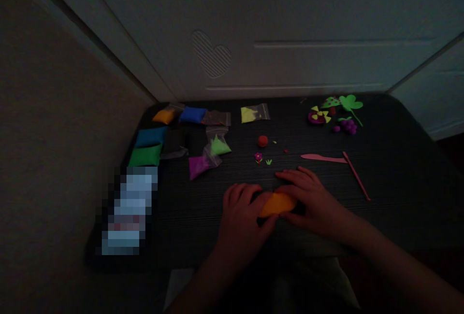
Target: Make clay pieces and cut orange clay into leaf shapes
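Observation:
An orange lump of modelling clay (277, 203) lies on the dark table (398, 178) near its front edge. My left hand (241, 220) curls round the lump's left end, thumb against it. My right hand (311, 200) covers its right end, fingers pressed together over the top. Both hands grip the same piece. The scene is very dim.
Small bags of coloured clay (150, 146) lie at the back left, with purple (199, 165) and green (218, 146) ones nearer. A red ball (263, 140), pink plastic tools (322, 158) and finished clay shapes (337, 111) sit behind the hands. A white door stands beyond.

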`<act>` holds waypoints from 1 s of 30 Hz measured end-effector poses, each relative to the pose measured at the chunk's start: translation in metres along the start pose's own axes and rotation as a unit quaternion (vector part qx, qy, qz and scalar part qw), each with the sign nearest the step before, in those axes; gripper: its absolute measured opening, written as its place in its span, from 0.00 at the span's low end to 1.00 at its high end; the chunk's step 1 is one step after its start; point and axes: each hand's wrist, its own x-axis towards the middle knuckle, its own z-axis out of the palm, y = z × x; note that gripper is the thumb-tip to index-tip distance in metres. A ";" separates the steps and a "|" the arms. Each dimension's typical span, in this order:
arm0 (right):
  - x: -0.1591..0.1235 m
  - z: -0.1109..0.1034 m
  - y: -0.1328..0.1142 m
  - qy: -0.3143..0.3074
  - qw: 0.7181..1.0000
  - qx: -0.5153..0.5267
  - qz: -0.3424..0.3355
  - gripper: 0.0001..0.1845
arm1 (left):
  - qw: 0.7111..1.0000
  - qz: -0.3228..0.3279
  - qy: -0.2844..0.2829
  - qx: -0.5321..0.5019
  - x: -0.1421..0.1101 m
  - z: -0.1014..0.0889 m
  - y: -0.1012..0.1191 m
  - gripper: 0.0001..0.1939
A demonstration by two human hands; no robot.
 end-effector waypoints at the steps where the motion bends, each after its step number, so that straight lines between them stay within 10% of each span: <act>1: -0.001 0.000 0.001 0.000 1.000 -0.001 -0.001 0.21 | 1.000 0.000 -0.001 -0.001 0.000 0.000 0.000 0.18; 30: -0.021 -0.009 0.024 0.017 1.000 -0.018 -0.019 0.16 | 0.999 0.028 -0.011 0.030 -0.011 -0.015 -0.024 0.16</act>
